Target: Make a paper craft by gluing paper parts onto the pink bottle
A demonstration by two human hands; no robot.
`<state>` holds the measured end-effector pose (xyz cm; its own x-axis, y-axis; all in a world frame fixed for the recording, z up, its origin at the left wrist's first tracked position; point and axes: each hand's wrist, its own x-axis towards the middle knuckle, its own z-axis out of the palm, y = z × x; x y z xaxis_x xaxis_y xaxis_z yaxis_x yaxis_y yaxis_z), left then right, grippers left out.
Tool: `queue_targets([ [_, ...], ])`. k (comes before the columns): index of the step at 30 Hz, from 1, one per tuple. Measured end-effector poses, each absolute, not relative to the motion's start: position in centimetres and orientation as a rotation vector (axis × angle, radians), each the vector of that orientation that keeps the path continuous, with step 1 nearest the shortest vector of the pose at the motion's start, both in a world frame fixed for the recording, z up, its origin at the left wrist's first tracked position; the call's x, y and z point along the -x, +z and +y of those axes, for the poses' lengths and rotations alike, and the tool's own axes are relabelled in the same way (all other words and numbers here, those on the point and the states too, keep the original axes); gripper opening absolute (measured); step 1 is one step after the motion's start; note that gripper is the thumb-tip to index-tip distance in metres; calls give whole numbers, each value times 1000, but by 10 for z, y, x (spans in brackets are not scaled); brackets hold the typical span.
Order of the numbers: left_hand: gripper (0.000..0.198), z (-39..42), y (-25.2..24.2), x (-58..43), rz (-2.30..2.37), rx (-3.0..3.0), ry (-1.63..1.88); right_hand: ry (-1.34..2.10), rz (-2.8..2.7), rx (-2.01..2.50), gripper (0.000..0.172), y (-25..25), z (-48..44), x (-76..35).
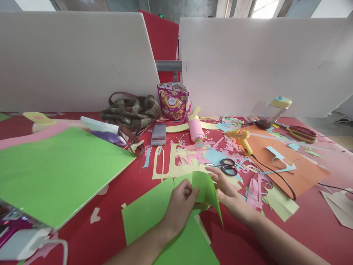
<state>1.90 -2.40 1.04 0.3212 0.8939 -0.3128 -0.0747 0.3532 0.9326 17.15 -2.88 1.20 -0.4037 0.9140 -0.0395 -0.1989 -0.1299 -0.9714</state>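
Observation:
My left hand (180,206) is closed, its fingers pinching the edge of a curved piece of green paper (205,186). To the right of that piece, my right hand (226,189) has its fingers stretched apart, close to the paper's curling edge. Below both hands lies a larger green paper sheet (149,206), partly covered by my left wrist and forearm. Black-handled scissors (228,167) rest on the scraps just beyond my right hand. A cut pale yellow sheet (180,170) lies past the green paper.
A yellow glue gun (242,140) with a black cord lies on orange paper (309,171) at right. Behind stand a pink bottle (195,129), a snack bag (173,101) and a clear jar (275,112). A plaid bag (132,110) and large green sheets (66,173) occupy the left.

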Motion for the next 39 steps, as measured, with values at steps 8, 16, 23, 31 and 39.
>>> queue_targets([
  [8,17,-29,12,-19,897,-1213,726,1549,-1259,1102,33,7,-28,-171],
  [16,24,-29,21,-16,937,-1290,659,1359,-1327,1266,32,5,-28,-173],
  [23,23,-28,13,-20,1051,-1323,733,1383,-1337,1227,31,6,-31,-168],
  [31,21,-25,13,-18,1130,-1244,796,1466,-1269,1159,23,8,-27,-171],
  [39,21,-21,9,-16,1194,-1243,819,1361,-1311,1257,19,6,-24,-172],
])
